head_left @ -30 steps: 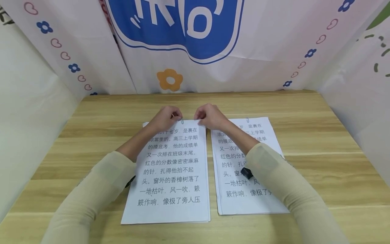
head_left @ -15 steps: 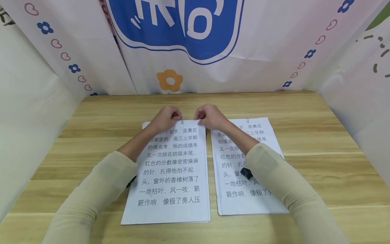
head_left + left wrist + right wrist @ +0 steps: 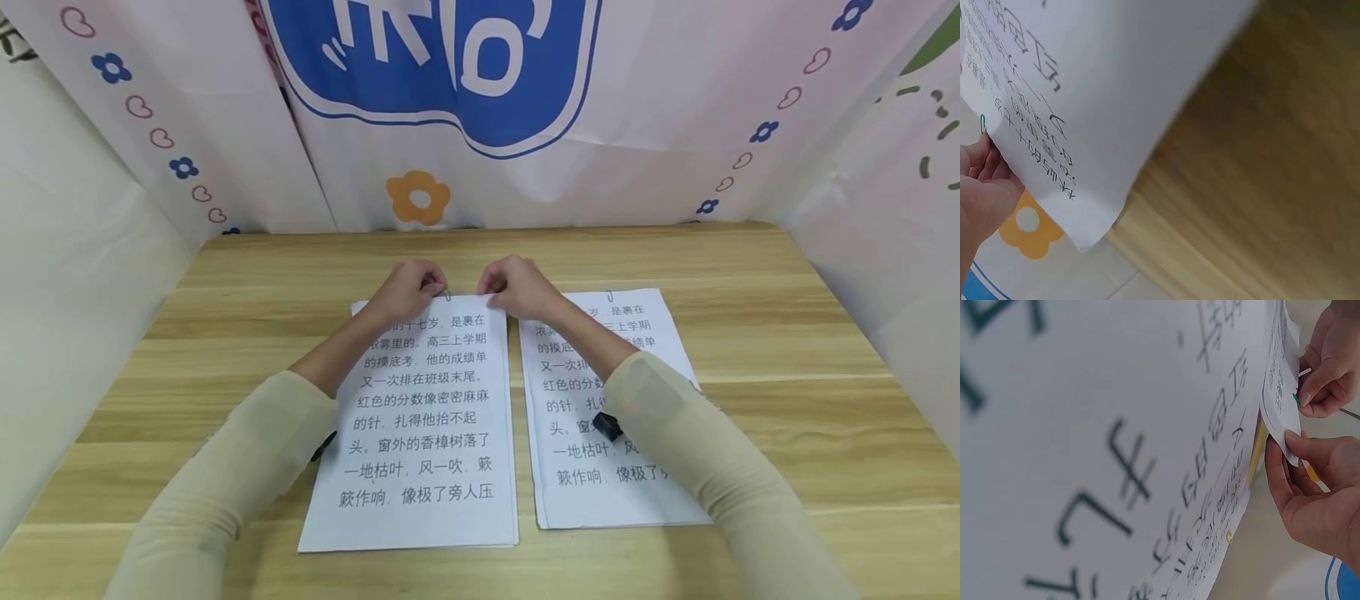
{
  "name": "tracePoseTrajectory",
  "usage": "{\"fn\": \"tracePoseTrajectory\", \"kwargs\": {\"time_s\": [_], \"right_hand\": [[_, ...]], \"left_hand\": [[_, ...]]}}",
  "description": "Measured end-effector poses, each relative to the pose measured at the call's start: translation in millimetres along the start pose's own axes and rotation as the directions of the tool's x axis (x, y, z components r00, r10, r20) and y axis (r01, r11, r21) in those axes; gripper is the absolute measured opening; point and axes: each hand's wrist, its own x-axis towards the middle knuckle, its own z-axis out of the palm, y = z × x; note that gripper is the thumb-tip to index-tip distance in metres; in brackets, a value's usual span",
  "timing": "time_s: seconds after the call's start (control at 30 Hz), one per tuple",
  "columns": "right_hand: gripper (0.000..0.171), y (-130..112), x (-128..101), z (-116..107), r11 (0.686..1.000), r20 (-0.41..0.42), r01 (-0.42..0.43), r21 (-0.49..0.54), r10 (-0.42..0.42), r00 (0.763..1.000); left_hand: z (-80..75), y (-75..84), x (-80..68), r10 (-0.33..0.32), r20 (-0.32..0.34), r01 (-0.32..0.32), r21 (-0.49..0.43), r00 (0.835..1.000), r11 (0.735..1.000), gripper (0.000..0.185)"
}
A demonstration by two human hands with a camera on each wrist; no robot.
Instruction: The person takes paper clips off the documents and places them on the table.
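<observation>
Together, both hands (image 3: 408, 287) (image 3: 517, 285) at left stack's (image 3: 420, 433) paperclip (image 3: 447, 296).

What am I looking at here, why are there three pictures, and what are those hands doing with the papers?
There is no machine here: a person works with two bare hands and wears three cameras. The wide picture comes from a camera on the head, looking down at a wooden table. The two close, tilted pictures come from cameras on each wrist.

Two stacks of printed sheets with Chinese text lie side by side. The left hand and the right hand both pinch the top edge of the left stack. The left hand's fingertips are on a small green paper clip at that edge; the right wrist view shows the same clip. The right stack has its own clip at its top edge and lies flat under the right forearm.
</observation>
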Motion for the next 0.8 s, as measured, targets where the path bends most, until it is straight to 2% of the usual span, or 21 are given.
{"fn": "tracePoseTrajectory", "kwargs": {"time_s": [0.8], "right_hand": [[0.014,2.5,0.8,0.8,1.0,-0.001,-0.004,0.008,0.004,1.0]], "left_hand": [[-1.5,-1.2,-2.2,0.048,-0.003,-0.048,-0.014,0.999,0.999,0.01]]}}
